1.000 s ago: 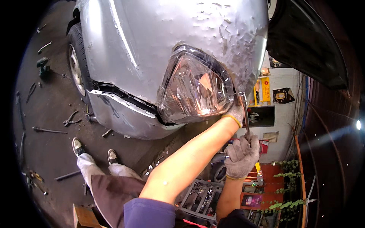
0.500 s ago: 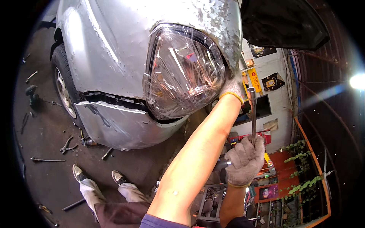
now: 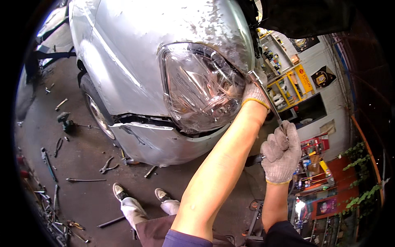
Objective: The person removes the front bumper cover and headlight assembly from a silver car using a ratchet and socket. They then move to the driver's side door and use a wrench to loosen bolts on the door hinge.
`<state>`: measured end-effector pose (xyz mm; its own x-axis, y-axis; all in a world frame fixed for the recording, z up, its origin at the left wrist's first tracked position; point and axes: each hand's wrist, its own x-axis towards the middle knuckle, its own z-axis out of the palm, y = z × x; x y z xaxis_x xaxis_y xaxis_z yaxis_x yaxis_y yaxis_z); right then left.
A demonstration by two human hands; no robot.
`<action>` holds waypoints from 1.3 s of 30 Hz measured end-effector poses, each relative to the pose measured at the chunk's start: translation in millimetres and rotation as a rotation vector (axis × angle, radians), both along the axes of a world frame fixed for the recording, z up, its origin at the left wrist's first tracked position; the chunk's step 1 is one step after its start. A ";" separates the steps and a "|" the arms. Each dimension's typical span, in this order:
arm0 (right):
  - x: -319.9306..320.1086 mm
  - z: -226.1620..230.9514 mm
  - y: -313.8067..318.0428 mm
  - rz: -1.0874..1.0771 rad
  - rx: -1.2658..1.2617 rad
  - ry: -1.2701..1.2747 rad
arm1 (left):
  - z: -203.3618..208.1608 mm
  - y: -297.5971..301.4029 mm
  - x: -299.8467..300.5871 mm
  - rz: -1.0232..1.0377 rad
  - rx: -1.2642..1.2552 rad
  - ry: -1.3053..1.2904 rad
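A silver car's front corner fills the upper view, with a clear headlight wrapped in plastic film set in the dented fender. My left hand, in a grey knit glove, presses against the headlight's right edge, partly hidden behind it. My right hand, also gloved, grips the handle of a long metal socket wrench. The wrench's socket end reaches up to the gap between headlight and fender, beside my left hand.
The loose silver bumper hangs below the headlight. Pliers, rods and other tools lie scattered on the dark floor at the left. My shoes stand below. An open hood is above; shelves and a yellow sign are at the right.
The view has swung, shifting the car rightward and down. My right hand has tilted the wrench from upright to slanted, bringing its socket end up against the headlight's upper right edge.
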<state>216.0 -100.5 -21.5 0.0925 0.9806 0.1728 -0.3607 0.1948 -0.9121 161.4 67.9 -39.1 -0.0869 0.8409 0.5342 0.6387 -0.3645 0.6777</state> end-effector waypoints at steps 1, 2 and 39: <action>5.5 -0.5 -0.1 0.000 -0.014 0.048 | -0.9 1.3 -0.4 0.013 -0.004 0.027; 8.2 0.0 0.2 -0.051 -0.044 0.075 | -2.1 4.7 -3.1 0.029 -0.008 0.052; 128.8 -118.1 32.5 0.201 -0.310 0.914 | 108.1 -0.4 -119.4 -0.112 0.249 1.263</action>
<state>344.8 -68.0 -139.6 -0.1112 0.9825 -0.1496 -0.9524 -0.1484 -0.2663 42.0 67.5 68.9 0.6540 0.6773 0.3369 0.7415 -0.4857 -0.4629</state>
